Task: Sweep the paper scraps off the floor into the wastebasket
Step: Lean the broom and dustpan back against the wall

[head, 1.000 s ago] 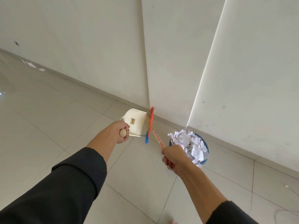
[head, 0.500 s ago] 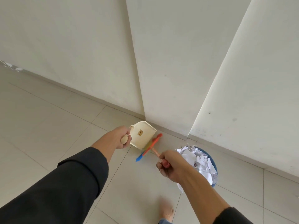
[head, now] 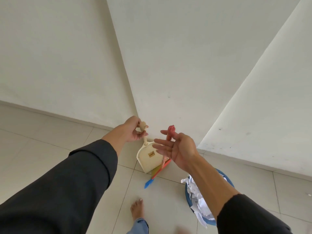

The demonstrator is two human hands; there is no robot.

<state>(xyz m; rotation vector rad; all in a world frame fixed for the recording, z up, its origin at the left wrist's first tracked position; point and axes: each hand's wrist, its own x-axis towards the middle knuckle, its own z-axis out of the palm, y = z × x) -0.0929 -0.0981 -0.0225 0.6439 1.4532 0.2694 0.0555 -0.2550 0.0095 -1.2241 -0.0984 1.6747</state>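
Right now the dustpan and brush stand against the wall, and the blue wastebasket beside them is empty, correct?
Not quite. The head view shows the blue wastebasket heaped with paper scraps, not empty. The dustpan and brush do stand by the wall.

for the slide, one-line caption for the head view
Left hand holds the dustpan handle, right hand opens off the broom, beside a scrap-filled wastebasket.
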